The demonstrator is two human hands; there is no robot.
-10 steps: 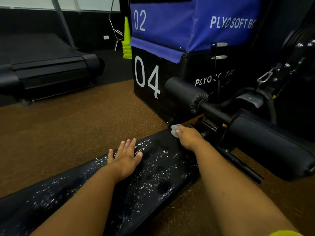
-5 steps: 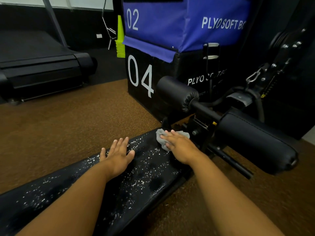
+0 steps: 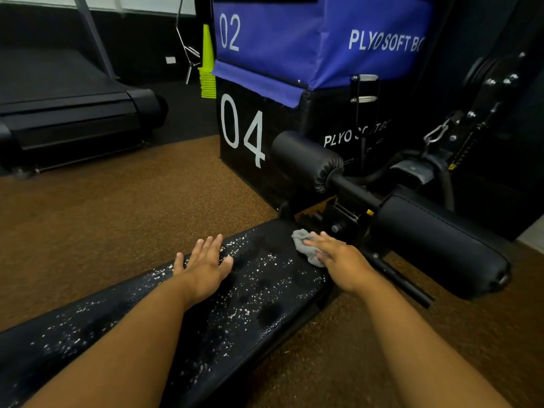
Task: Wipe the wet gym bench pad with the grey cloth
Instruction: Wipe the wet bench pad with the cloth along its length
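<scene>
Brown speckled gym floor (image 3: 103,231), long black droplet-covered bench pad (image 3: 265,290) running from 7 to 1 o'clock.
Right hand (image 3: 341,260) presses a crumpled grey cloth (image 3: 306,245) on the pad's far end at 1 o'clock, fingers nearly straight; left hand (image 3: 206,266) rests flat and spread mid-pad.

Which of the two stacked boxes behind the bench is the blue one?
The upper box, marked 02, is the blue one. The box beneath it, marked 04, is black, and a blue flap from the upper one hangs over its top edge.
</scene>
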